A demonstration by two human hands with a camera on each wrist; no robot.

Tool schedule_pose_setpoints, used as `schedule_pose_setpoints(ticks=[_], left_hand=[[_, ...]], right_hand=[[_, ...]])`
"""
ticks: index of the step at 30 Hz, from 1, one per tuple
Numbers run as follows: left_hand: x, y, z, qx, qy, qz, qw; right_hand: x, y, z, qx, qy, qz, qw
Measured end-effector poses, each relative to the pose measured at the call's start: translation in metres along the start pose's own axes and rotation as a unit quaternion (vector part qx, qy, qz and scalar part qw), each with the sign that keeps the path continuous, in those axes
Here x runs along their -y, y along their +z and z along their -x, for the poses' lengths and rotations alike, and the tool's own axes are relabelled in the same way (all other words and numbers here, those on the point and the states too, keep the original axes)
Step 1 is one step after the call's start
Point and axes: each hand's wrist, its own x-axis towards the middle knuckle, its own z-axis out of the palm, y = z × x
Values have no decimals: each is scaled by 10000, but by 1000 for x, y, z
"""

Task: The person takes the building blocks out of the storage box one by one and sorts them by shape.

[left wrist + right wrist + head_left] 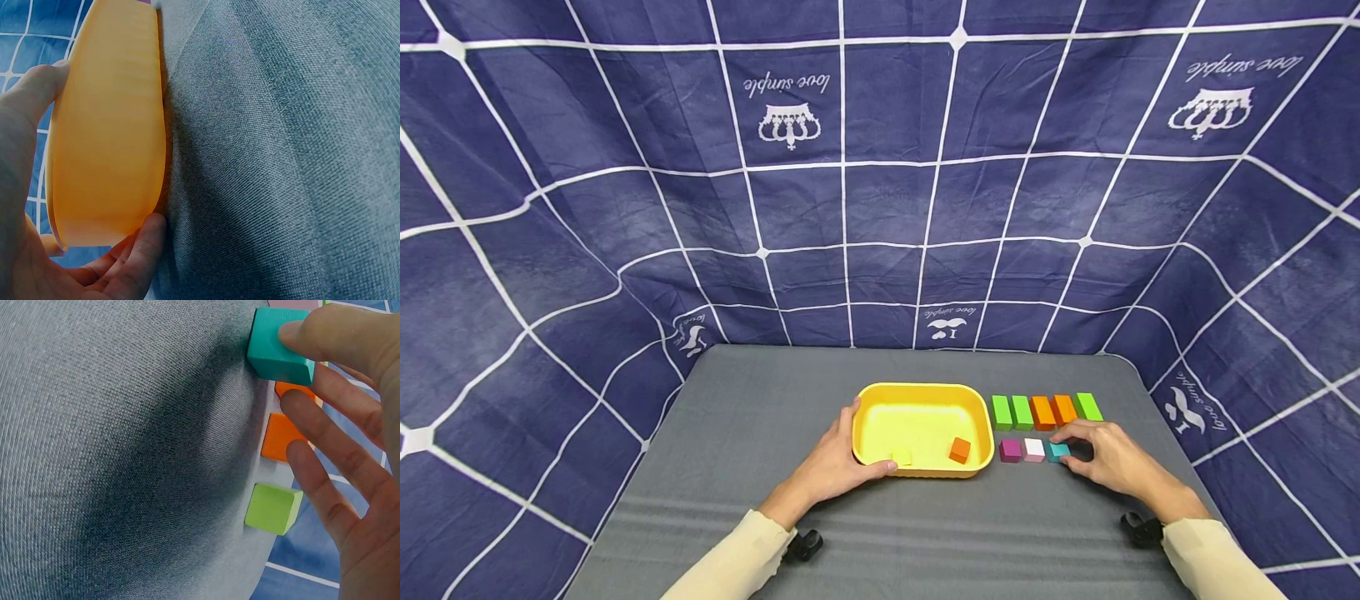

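My left hand (835,458) grips the left end of a yellow plastic tub (917,389), thumb over the near rim and fingers along the outer wall. An orange block (959,450) and a yellow block (902,455) lie inside the tub. To its right, my right hand (1108,457) pinches a teal block (275,344) between thumb and fingers. Beside that block, in the head view, stand a pink block (1033,450) and a purple block (1011,451). The left wrist view shows the tub's side wall (109,125) with the thumb at its rim.
Behind the small blocks runs a row of longer ones: two green blocks (1011,412), two orange blocks (1053,412) and another green block (1088,407). Grey cloth (760,400) covers the table. A blue gridded curtain (880,208) encloses the back and sides.
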Motion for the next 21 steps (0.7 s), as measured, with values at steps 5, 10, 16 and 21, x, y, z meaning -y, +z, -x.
schedule_pose_setpoints(ticks=[5,10,16,21], left_hand=[[0,0,0,-13,10,-4,10000],[1,0,0,-14,-10,-26,10000],[1,1,0,-23,-42,-32,10000],[0,1,1,-8,-70,-23,10000]], right_hand=[[2,-2,0,73,102,100,9999],[6,-4,-1,72,162,242,9996],[11,-6,-6,-93,102,382,9992],[16,-7,-13,-223,-64,473,9986]])
